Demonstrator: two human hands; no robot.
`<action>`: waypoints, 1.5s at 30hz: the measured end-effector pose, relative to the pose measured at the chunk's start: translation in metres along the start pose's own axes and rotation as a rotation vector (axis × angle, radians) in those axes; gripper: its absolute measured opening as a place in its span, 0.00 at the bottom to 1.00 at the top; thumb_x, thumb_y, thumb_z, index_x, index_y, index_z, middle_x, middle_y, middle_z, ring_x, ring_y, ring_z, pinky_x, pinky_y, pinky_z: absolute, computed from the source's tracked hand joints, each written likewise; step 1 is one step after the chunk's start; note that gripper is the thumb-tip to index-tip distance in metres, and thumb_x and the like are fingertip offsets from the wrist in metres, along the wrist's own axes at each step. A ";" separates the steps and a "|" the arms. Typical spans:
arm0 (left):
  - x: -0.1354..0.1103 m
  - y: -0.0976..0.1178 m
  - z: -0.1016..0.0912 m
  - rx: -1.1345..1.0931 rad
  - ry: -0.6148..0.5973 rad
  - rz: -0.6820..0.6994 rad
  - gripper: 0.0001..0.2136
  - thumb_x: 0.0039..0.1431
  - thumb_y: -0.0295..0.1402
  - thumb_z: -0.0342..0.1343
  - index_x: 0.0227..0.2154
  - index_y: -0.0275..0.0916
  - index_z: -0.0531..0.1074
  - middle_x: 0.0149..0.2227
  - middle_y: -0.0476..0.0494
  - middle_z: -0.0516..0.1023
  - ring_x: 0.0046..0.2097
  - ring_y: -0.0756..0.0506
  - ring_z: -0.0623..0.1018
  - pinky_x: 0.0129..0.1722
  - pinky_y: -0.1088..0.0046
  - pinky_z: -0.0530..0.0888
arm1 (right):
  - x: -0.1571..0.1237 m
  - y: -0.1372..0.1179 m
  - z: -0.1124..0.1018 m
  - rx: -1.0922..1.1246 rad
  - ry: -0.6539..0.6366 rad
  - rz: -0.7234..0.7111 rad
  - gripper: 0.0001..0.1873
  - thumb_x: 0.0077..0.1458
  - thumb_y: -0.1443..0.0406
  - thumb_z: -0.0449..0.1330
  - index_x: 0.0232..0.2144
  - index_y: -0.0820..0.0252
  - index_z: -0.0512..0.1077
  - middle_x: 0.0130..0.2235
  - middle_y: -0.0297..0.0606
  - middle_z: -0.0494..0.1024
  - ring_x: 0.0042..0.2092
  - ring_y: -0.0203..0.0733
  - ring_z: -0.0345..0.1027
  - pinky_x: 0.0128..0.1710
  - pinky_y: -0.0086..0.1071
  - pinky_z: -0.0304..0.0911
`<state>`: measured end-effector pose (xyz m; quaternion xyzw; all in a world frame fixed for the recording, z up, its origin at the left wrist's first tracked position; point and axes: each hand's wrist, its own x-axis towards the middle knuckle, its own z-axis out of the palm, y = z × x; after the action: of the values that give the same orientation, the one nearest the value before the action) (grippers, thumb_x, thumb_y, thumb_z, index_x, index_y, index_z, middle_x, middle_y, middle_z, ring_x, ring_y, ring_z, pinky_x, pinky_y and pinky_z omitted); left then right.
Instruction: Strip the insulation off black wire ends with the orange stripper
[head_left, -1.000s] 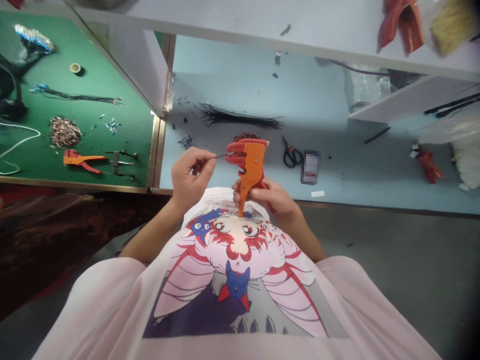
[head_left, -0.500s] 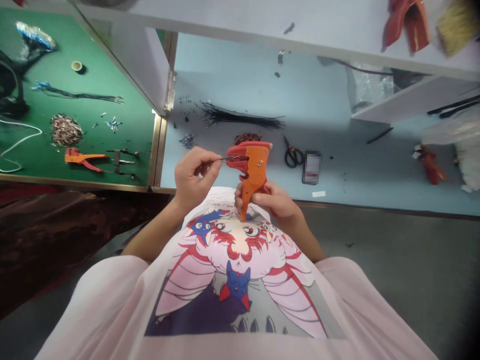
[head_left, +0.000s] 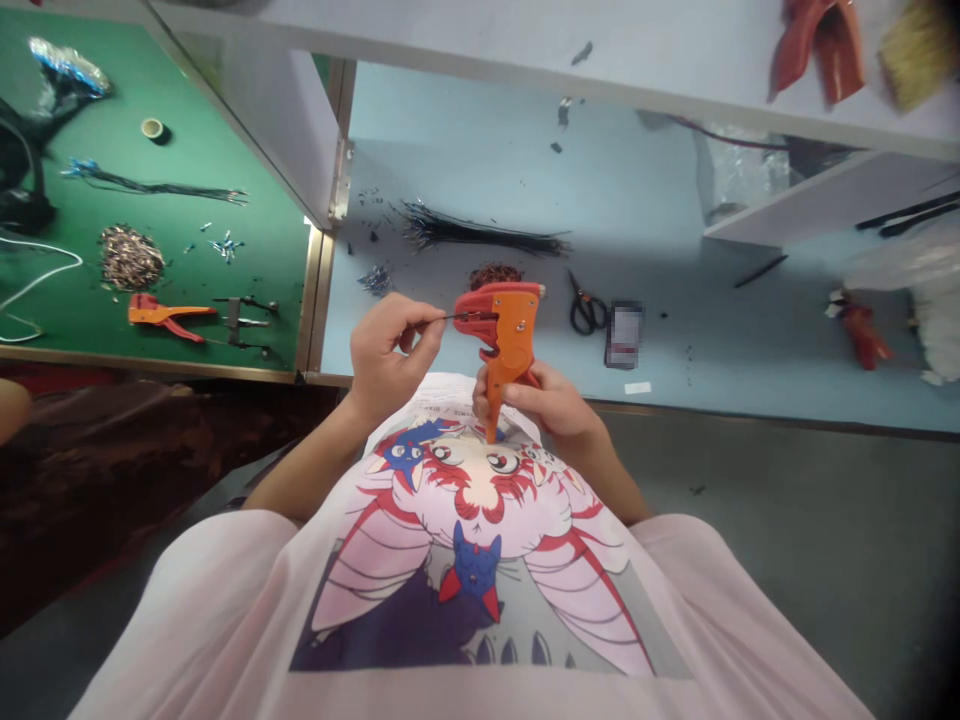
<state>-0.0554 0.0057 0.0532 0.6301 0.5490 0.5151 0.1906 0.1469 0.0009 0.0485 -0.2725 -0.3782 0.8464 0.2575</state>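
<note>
My right hand (head_left: 551,398) is closed around the handles of an orange and red wire stripper (head_left: 517,325), held upright over the table's front edge. Between thumb and forefinger, my left hand (head_left: 394,350) pinches a thin black wire (head_left: 448,317). The wire's end reaches into the stripper's red jaws; its tip is hidden there. Behind the stripper's head lies a pile of small reddish-brown scraps (head_left: 495,273). A bundle of black wires (head_left: 487,235) rests farther back on the blue table (head_left: 465,130).
Black-handled scissors (head_left: 587,308) and a phone (head_left: 624,334) lie to the right. Small blue-tipped pieces (head_left: 375,279) are at left. On the green table (head_left: 247,250) sit another wire stripper (head_left: 169,315) and a scrap pile (head_left: 131,257). A shelf (head_left: 480,40) overhangs the back.
The stripper's handles look slightly closer together and its grip has shifted a little right. My left hand has barely moved. Part of another person's skin has appeared at the left edge.
</note>
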 end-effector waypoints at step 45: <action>0.002 0.003 -0.007 -0.012 0.068 0.182 0.01 0.55 0.30 0.57 0.30 0.42 0.73 0.23 0.52 0.70 0.24 0.54 0.65 0.25 0.75 0.63 | 0.000 -0.001 -0.006 -0.089 -0.001 0.010 0.14 0.54 0.59 0.63 0.38 0.64 0.70 0.32 0.37 0.72 0.32 0.35 0.68 0.33 0.31 0.66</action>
<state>-0.0604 0.0038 0.0592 0.6585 0.4925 0.5545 0.1280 0.1511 0.0045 0.0461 -0.2853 -0.4142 0.8301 0.2408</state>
